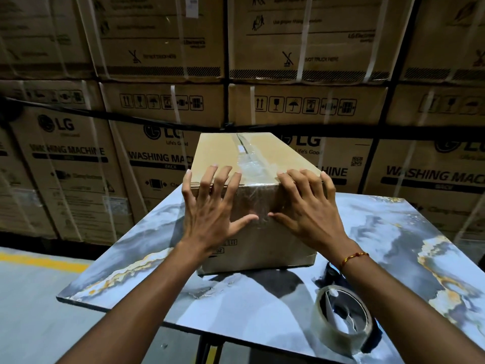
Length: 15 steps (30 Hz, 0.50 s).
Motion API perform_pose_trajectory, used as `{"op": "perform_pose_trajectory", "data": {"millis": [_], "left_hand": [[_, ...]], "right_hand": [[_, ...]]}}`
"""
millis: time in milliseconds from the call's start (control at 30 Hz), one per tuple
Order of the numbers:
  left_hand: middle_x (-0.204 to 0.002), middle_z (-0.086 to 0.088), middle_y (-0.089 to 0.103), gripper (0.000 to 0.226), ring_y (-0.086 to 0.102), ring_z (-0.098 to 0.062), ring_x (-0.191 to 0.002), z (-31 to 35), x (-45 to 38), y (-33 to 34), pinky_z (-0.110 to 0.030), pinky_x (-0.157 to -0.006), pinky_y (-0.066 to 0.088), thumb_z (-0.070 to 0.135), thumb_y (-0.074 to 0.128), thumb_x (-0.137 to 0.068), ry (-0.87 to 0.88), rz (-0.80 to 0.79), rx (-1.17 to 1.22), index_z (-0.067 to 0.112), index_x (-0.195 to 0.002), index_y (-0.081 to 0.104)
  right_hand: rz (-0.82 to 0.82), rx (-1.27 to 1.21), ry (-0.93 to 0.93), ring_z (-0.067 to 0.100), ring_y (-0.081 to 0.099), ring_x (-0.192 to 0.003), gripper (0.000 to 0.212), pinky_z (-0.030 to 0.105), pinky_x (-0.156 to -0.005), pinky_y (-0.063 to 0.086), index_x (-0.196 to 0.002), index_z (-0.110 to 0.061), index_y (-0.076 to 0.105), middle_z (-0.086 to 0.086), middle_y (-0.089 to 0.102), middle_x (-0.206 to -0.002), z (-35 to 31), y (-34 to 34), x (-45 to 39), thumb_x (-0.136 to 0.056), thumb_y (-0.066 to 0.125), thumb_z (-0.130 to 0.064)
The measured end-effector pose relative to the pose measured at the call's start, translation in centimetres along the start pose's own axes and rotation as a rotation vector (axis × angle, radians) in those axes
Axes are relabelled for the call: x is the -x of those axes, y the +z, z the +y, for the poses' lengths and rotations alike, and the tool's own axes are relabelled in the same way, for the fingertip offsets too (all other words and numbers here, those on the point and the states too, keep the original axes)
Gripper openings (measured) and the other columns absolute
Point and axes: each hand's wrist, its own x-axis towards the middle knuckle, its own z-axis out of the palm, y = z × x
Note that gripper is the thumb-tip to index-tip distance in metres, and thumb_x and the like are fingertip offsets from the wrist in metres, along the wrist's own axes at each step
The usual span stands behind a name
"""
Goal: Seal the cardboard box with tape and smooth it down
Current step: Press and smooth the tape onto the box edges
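A long brown cardboard box (265, 151) lies on a marble-patterned table (393, 232), its short end facing me. Clear tape (248, 164) runs along the top seam and folds down over the near end face. My left hand (210, 208) lies flat on the near end's left side, fingers spread and reaching over the top edge, thumb pointing at the tape. My right hand (307, 206) mirrors it on the right side, thumb tip on the tape end. Both hands press on the box and hold nothing. A roll of clear tape (341, 319) stands on the table at the near right.
A dark object (332, 274) lies on the table just behind the tape roll, partly hidden by my right forearm. Stacked, strapped washing-machine cartons (162, 106) form a wall behind the table. The grey floor with a yellow line (39, 258) is at the left.
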Motion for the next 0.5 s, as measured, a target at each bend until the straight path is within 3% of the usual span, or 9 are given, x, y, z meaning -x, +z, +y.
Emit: {"op": "perform_pose_trajectory", "data": {"millis": [100, 167, 333, 500], "left_hand": [[-0.15, -0.01, 0.048, 0.105, 0.032, -0.028, -0.142, -0.4, 0.1, 0.1, -0.067, -0.114, 0.015, 0.089, 0.045, -0.074, 0.04, 0.007, -0.024, 0.016, -0.149, 0.042], [-0.15, -0.009, 0.047, 0.106, 0.033, -0.028, -0.142, -0.4, 0.1, 0.1, -0.067, -0.114, 0.015, 0.09, 0.045, -0.073, 0.039, -0.004, -0.03, 0.016, -0.15, 0.04], [-0.148, -0.007, 0.048, 0.107, 0.039, -0.028, -0.138, -0.8, 0.0, 0.1, -0.068, -0.114, 0.013, 0.091, 0.047, -0.07, 0.033, -0.07, -0.039, 0.019, -0.148, 0.04], [-0.142, -0.004, 0.049, 0.101, 0.039, -0.027, -0.131, -1.3, -0.3, 0.3, -0.068, -0.114, 0.012, 0.089, 0.049, -0.069, 0.019, -0.084, -0.009, 0.022, -0.144, 0.042]], "right_hand": [[-0.031, 0.032, -0.034, 0.034, 0.036, -0.141, 0.102, 0.054, -0.12, 0.017, -0.154, -0.02, 0.029, 0.008, 0.043, -0.151, 0.4, 0.0, 0.0, -0.073, 0.067, -0.07], [-0.04, 0.024, -0.028, 0.034, 0.035, -0.141, 0.106, 0.054, -0.12, 0.015, -0.154, -0.021, 0.028, 0.008, 0.042, -0.151, 0.4, -0.1, 0.0, -0.07, 0.068, -0.072], [-0.029, -0.039, 0.067, 0.033, 0.038, -0.14, 0.094, 0.057, -0.12, 0.019, -0.146, -0.026, 0.038, 0.005, 0.044, -0.149, -1.0, -0.3, -0.4, -0.074, 0.053, -0.085], [-0.04, -0.032, 0.074, 0.033, 0.039, -0.139, 0.081, 0.056, -0.117, 0.025, -0.143, -0.026, 0.038, 0.005, 0.045, -0.148, -1.6, -0.4, -0.8, -0.078, 0.067, -0.065]]}}
